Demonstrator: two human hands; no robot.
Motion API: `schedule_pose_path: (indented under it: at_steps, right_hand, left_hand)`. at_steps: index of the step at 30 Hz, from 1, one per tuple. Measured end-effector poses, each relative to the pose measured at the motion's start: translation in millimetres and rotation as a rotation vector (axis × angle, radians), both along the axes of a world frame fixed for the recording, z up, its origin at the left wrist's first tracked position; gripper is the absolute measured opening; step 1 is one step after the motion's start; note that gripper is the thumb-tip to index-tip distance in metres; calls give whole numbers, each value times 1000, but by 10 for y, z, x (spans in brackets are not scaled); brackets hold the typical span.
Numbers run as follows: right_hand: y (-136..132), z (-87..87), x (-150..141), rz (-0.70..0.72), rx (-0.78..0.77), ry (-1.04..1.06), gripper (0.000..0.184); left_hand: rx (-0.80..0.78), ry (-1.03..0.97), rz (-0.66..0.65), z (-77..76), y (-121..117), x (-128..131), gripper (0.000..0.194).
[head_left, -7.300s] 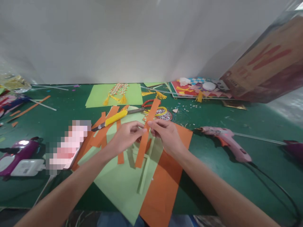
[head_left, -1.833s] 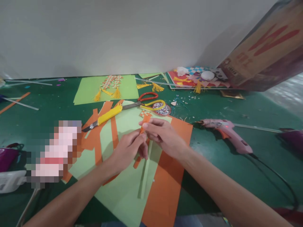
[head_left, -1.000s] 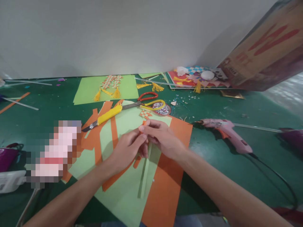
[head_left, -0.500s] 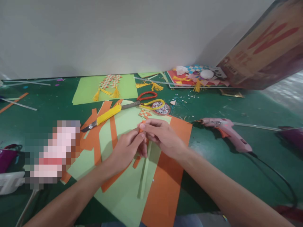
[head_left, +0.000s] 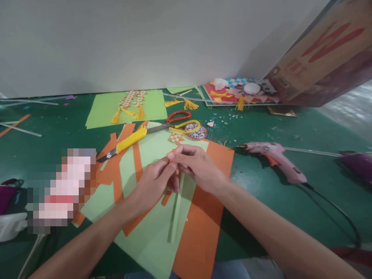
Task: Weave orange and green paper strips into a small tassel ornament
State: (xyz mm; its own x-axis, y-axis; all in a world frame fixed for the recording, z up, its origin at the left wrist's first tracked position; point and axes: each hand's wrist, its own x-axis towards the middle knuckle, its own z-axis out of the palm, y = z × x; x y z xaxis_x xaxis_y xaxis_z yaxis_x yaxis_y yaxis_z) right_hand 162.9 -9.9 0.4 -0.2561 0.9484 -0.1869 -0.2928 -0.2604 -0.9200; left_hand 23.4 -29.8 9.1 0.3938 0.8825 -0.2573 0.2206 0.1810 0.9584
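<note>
My left hand (head_left: 155, 176) and my right hand (head_left: 200, 166) meet over the paper, fingers closed in a pinch on narrow paper strips. A light green paper strip (head_left: 175, 213) hangs down from between them, and an orange strip end (head_left: 166, 198) pokes out below the left fingers. A bit of orange shows at the fingertips; my fingers hide the rest of the piece. Beneath lie light green sheets (head_left: 151, 248) and an orange sheet (head_left: 200, 236). Just beyond the fingertips is a small orange-and-white checked woven piece (head_left: 176, 138).
Scissors (head_left: 171, 124) overlap a yellow utility knife (head_left: 132, 139) ahead. A pink glue gun (head_left: 279, 155) with a cord lies right. Tasselled woven ornaments (head_left: 133, 100) rest on a green sheet (head_left: 99, 112) at the back. A pixelated object (head_left: 64, 190) lies left; a printed bag (head_left: 322, 58) stands back right.
The view has shifted slightly, so everything sits a little further left. Both hands keep the same pinch on the paper strips, with no other clear movement.
</note>
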Motion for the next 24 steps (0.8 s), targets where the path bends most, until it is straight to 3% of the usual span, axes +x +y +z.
schedule_pose_path:
  at_steps: [15, 24]
  right_hand:
    - [16, 4, 25, -70, 162, -74, 24]
    - [2, 12, 38, -53, 177, -74, 23]
  left_hand:
    - [18, 25, 2, -1, 3, -2, 28]
    - [7, 23, -7, -7, 15, 13, 30]
